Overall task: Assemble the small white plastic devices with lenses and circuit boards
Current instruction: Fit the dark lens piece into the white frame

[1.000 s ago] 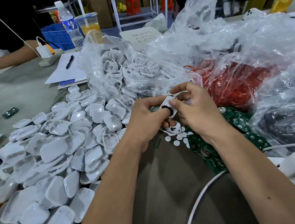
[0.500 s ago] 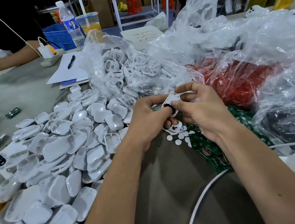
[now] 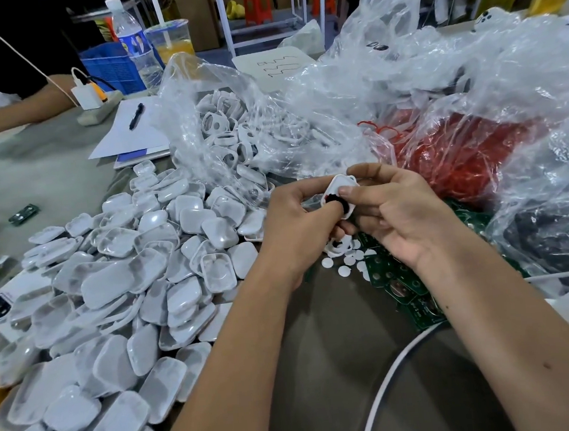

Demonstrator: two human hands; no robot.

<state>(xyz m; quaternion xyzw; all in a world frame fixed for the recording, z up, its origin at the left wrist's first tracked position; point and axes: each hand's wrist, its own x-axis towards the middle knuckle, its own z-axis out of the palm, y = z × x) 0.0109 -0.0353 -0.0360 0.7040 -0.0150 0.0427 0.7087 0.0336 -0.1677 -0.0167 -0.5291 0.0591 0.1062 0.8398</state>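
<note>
Pinching one white shell (image 3: 342, 193) between them, both hands grip it above the table (image 3: 321, 332): left hand (image 3: 294, 228) at 9 o'clock, right hand (image 3: 396, 212) at 3. Its long axis tilts from 11 to 5; circuit boards (image 3: 406, 290) lie nearer the right.

Hands: two are showing, left hand (image 3: 296, 228) and right hand (image 3: 402, 217), sharing one white shell (image 3: 341, 189).
White shells: dozens are lying piled (image 3: 117, 288) along the desk's left edge, too many to count.
Water bottles: one (image 3: 134, 46) is standing at the far edge.
Pens: one (image 3: 136, 116) is lying on paper.
Loose green boards: one (image 3: 24, 214) is sitting near the left edge.
</note>
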